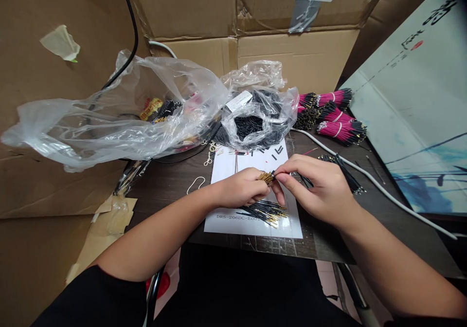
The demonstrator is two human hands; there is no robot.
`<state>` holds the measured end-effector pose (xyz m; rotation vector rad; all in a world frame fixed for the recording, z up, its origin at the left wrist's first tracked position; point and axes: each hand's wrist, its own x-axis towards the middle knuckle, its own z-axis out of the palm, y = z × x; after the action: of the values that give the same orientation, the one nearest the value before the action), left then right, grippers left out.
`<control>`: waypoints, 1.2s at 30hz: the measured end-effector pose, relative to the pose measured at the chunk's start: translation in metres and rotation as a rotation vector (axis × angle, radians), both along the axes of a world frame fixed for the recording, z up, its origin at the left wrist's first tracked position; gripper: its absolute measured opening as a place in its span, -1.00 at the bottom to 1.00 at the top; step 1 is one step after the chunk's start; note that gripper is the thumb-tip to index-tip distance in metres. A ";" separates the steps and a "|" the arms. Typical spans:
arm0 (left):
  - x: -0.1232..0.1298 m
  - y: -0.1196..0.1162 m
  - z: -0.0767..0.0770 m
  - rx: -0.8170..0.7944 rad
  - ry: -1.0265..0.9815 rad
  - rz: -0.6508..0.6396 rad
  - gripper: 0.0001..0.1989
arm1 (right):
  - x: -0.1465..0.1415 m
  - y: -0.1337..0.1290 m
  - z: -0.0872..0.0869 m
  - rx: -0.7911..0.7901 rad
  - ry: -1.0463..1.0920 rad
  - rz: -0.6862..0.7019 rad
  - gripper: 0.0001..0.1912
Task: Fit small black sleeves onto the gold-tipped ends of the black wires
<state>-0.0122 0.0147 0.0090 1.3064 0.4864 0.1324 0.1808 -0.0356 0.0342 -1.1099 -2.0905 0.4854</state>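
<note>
My left hand (243, 189) is wrapped around a bundle of thin wires, and their gold-coloured crimp terminals (265, 177) stick out above its fingers. Thumb and forefinger of my right hand (318, 189) pinch a small black sleeve (273, 173) right at those terminals; whether it sits over one of them I cannot tell. Below both hands, loose black wires (266, 213) with gold ends lie on a printed white sheet (219, 224). Beyond them, an opened clear bag (288, 110) holds many small black sleeves (248, 127).
Magenta wire bundles (336, 128) with black ends are stacked at the back right. Black wires (345, 173) lie near a white cable (368, 176) crossing the table (324, 234). A large clear plastic bag (109, 132) spreads over the left side. Cardboard (197, 6) walls the back.
</note>
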 end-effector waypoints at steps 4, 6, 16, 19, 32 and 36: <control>0.000 0.000 0.002 0.060 0.018 0.008 -0.70 | 0.002 0.001 0.000 -0.008 -0.013 -0.001 -0.96; 0.000 0.000 0.003 0.101 0.015 0.009 -0.70 | 0.002 0.001 0.000 -0.013 -0.016 0.004 -0.98; 0.000 0.002 0.006 0.406 -0.064 0.029 -0.76 | 0.003 0.001 -0.002 0.017 -0.219 0.051 -0.80; 0.001 0.001 0.004 0.589 -0.051 0.069 -0.81 | 0.003 0.001 -0.004 0.037 -0.286 0.025 -0.76; 0.001 -0.008 -0.008 1.226 -0.052 0.320 -0.85 | 0.003 0.001 -0.007 0.151 -0.204 0.066 -0.94; 0.002 -0.010 -0.007 1.003 -0.075 0.321 -0.77 | 0.001 -0.001 -0.004 0.155 -0.106 0.022 -0.93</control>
<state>-0.0107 0.0042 0.0022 2.1756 0.5865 0.7651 0.1813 -0.0369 0.0303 -1.0435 -2.1933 0.2737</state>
